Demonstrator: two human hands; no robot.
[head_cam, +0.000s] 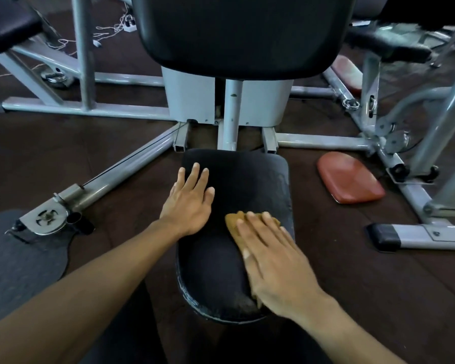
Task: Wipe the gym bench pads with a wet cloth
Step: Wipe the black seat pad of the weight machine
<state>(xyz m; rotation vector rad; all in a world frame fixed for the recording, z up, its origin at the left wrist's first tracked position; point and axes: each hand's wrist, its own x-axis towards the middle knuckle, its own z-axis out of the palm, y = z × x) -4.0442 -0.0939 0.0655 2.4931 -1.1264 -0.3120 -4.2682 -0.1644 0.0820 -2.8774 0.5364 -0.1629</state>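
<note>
From the head camera, you are wiping the black seat pad (237, 195) of the weight machine, with the tan cloth (234, 222) pinned flat under your right hand (271, 258) on the pad's right half. To do this stroke well, I'd keep the palm spread so the whole cloth stays in contact, work in overlapping passes from the near edge toward the far edge, and run over the worn, cracked rim on the right, where grime likely sits. The backrest pad (242, 35) above looks untouched from here, so judge it as next.

Your right hand lies palm down, fingers straight and slightly spread, pressing rather than gripping; only the cloth's far edge and a bit near the wrist show. It looks blurred, suggesting motion. Your left hand (189, 200) rests flat on the pad's far left part, fingers extended and holding nothing, bracing you. Both forearms reach forward from below. A red pad (350, 177) lies on the floor (37, 153), to the right.
</note>
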